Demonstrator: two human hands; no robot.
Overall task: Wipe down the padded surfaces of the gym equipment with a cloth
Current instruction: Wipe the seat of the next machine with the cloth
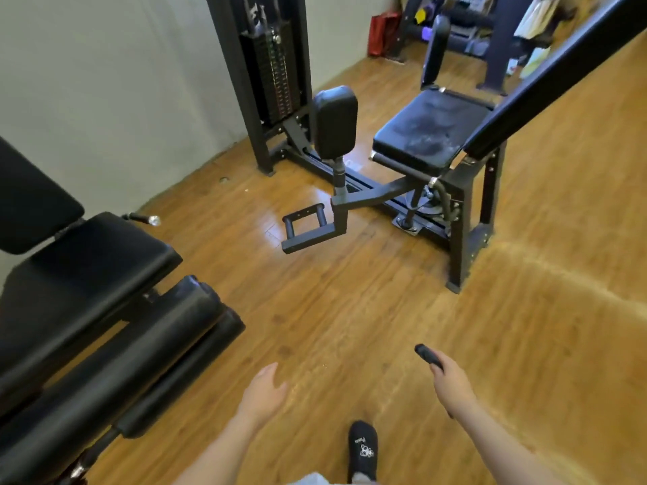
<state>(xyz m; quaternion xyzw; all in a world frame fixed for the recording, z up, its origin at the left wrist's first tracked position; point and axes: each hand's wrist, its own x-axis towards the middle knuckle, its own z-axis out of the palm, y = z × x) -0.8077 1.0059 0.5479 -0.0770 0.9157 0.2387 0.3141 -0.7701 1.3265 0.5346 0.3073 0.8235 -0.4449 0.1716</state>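
Cloth is not showing anywhere in view. Left hand [263, 390] at 6 o'clock is hanging with fingers straight and relaxed, holding nothing. Right hand [451, 385] at 5 o'clock is curling its fingers round a small dark object [428, 357]; cannot tell what it is, looks like a rigid handle or remote, not fabric.

Person is standing on the wood floor [350, 309], sock foot [363, 449] at 6 o'clock, well apart from both machines.

Targets: seat pad [427, 129] at 1 o'clock is showing pale smudges across its top, so likely needing the wipe most. Upright thigh pad [335, 122] at 12 o'clock is standing just beside it, second one [436, 52] behind. Backrest [546, 78] is slanting up toward 2 o'clock. Bench pads [80, 274] and foam rollers [115, 362] are sitting at 9 o'clock.

My read: step in hand is approaching, no wiping started. Doing it well: get the cloth in hand first, then work each pad top-down with overlapping strokes, covering edges and seams.
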